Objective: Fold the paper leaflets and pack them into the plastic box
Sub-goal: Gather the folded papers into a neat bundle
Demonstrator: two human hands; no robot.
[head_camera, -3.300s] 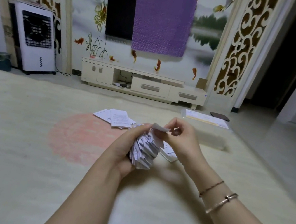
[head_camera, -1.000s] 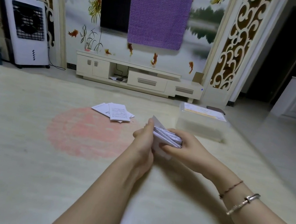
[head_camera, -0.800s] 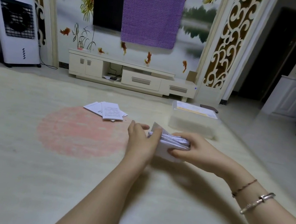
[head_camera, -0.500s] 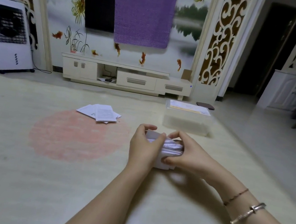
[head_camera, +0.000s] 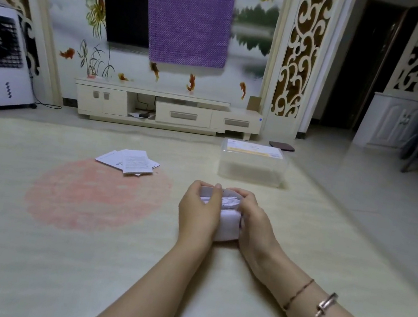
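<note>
Two hands wrapped round one stack [head_camera: 228, 226] of folded leaflets, low on the mat [head_camera: 23, 252]. Left hand [head_camera: 200, 213] curled on the left side, right hand [head_camera: 253, 224] curled on the right, stack squeezed between. More leaflets [head_camera: 130, 164] fanned out farther back on the left, by a pink circle [head_camera: 92, 194]. Clear box [head_camera: 252, 162] behind the hands, a bit right, lid on, well apart from both.

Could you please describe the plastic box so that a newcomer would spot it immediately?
Start at the TV cabinet along the far wall. Just before its right end, on the pale mat, sits the plastic box, the only see-through container, with a yellow-edged label on top.
</note>
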